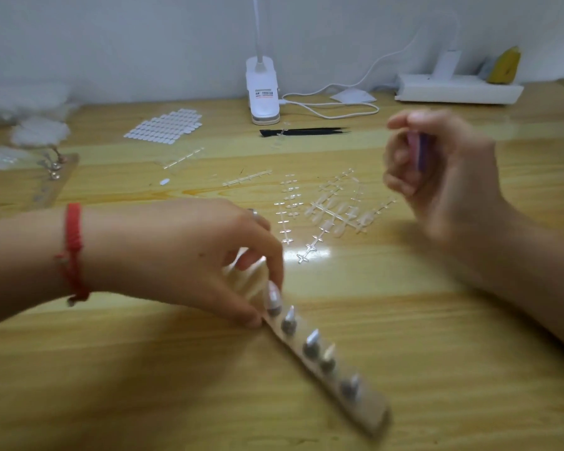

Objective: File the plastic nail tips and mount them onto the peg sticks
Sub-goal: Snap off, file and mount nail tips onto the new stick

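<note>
**Q:** What carries the set-up, and where are the hands?

**A:** A wooden counter [144,385] fills the view. The left hand [183,255], with a red cord [74,252] at the wrist and a ring [254,214], comes in from 9 o'clock. The right hand [446,177] is raised at 2 o'clock, clear of the counter.

**Q:** What does each hand hold?

**A:** The right hand's fingers are curled round a pink-and-purple nail file [419,151]. The left hand's index fingertip and thumb close round the end peg stick [273,309], just below centre. That peg carries a nail tip [271,292]; motion blur hides the exact contact.

**Q:** Where are the task's pieces?

**A:** A holder strip [370,410] runs from the left thumb towards 5 o'clock. The other peg sticks [311,346] stand along it in a row. Clear sprues of nail tips [336,213] lie flat just right of centre, between the two hands.

**Q:** And the background?

**A:** In descending size:
- a white power strip [456,89] at 1 o'clock, against the wall
- a white lamp clamp [262,89] at 12 o'clock
- a sheet of white tabs [165,125] at 11 o'clock
- a second strip [56,177] at 10 o'clock
- black tweezers [303,131] just in front of the lamp clamp
</note>
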